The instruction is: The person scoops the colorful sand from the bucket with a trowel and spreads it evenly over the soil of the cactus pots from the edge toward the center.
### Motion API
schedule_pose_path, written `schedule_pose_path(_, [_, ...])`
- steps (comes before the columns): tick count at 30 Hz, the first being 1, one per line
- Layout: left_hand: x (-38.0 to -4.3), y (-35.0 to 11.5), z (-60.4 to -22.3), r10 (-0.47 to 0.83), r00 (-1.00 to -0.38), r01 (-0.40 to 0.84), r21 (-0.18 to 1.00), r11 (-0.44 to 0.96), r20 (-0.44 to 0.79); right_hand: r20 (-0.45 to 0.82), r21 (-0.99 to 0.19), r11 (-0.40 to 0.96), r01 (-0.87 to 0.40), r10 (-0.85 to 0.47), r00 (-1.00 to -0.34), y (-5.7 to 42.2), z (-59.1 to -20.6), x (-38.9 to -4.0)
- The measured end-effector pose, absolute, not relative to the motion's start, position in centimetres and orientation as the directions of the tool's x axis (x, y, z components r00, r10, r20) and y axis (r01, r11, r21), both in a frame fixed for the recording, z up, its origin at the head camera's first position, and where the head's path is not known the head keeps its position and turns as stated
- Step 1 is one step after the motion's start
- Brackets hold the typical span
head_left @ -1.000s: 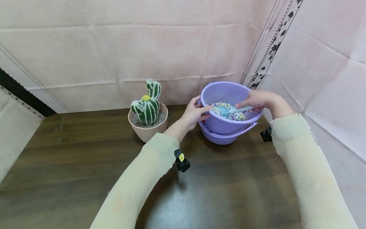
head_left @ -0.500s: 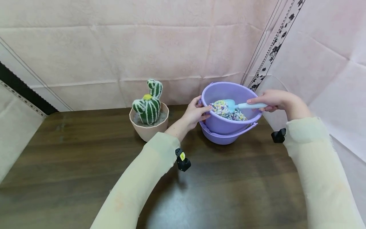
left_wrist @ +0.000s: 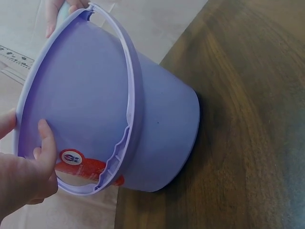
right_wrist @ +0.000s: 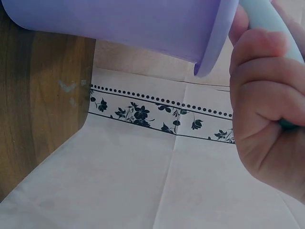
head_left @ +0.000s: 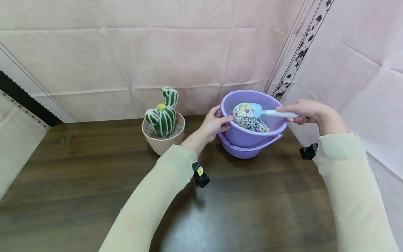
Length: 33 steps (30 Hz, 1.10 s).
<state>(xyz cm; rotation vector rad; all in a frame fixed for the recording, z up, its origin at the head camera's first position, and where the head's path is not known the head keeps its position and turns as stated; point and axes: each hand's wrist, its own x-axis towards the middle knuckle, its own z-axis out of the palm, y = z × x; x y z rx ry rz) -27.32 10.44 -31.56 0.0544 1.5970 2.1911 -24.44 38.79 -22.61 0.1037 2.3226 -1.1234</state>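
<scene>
Cactus (head_left: 165, 122), green and white, yellow-topped; upright in beige pot (head_left: 159, 145), left of bucket. Left sleeve (head_left: 154, 194), overlapping pot's lower edge. Patterned cloth (head_left: 157, 56), behind. Bucket (head_left: 247, 139), purple, on wooden table (head_left: 94, 196); bail handle (left_wrist: 131, 71) lowered; rim pinched by left hand (head_left: 212, 124). Contents: multicoloured pellets (head_left: 253, 125). Scoop (head_left: 257, 110), pale blue, pellet-heaped, within bucket's mouth; shaft clasped by right hand (head_left: 304, 110).

Downward head view, wrist closeups, shared bucket (head_left: 244, 138)
</scene>
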Motion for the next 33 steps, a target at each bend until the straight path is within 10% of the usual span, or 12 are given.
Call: schedule_pose_path(33, [-26.3,4.1,-30.2,0.447,-0.884,-0.259,0.94,-0.22,-0.139,-0.47,-0.754,0.588,0.295,-0.169,-0.866,37.7,-21.7,-23.9])
